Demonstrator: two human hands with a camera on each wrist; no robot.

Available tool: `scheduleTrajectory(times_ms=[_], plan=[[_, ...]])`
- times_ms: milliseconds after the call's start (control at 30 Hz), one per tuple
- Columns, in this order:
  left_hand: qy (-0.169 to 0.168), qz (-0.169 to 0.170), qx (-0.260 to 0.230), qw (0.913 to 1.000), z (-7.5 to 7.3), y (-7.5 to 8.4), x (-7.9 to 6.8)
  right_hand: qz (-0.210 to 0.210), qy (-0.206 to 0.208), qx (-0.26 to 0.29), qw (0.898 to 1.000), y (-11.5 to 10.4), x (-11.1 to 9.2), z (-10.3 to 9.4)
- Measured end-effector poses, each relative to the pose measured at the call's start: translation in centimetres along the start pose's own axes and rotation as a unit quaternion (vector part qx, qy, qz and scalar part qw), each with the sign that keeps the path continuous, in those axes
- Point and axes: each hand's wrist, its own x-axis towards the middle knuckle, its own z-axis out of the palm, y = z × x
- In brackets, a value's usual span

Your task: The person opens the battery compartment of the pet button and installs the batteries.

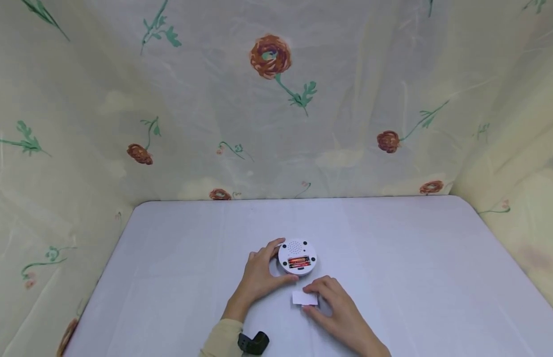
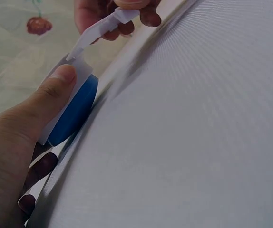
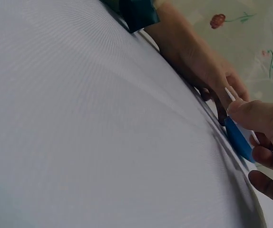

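Note:
A round device [image 1: 295, 247] lies with its white underside up, showing speaker holes, small dark feet and an uncovered compartment holding red batteries [image 1: 299, 262]. Its side is blue [image 2: 77, 114] in the left wrist view. My left hand [image 1: 261, 275] grips it from the left, thumb at the near edge and fingers round the far side. Just below the device, my right hand [image 1: 333, 303] pinches a small white battery cover [image 1: 305, 298] between thumb and fingers. From the left wrist, the cover [image 2: 97, 31] reaches the device's edge and overlaps it.
Both hands work over a table with a white cloth [image 1: 178, 258]. A flower-printed curtain [image 1: 330, 163] hangs behind the table and along both sides. A dark watch-like band [image 1: 254, 343] sits on the left wrist below a beige sleeve [image 1: 222, 339].

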Motion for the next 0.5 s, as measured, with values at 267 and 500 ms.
scheduleTrajectory(times_ms=[267, 500], plan=[[0.008, 0.006, 0.013, 0.9999, 0.2, -0.2, 0.0, -0.011, 0.030, -0.003, 0.999, 0.2, 0.8, -0.2], [0.015, 0.014, 0.030, 0.9993, 0.2, -0.3, 0.0, -0.011, 0.038, -0.002, 0.999, 0.1, 1.2, -0.1]])
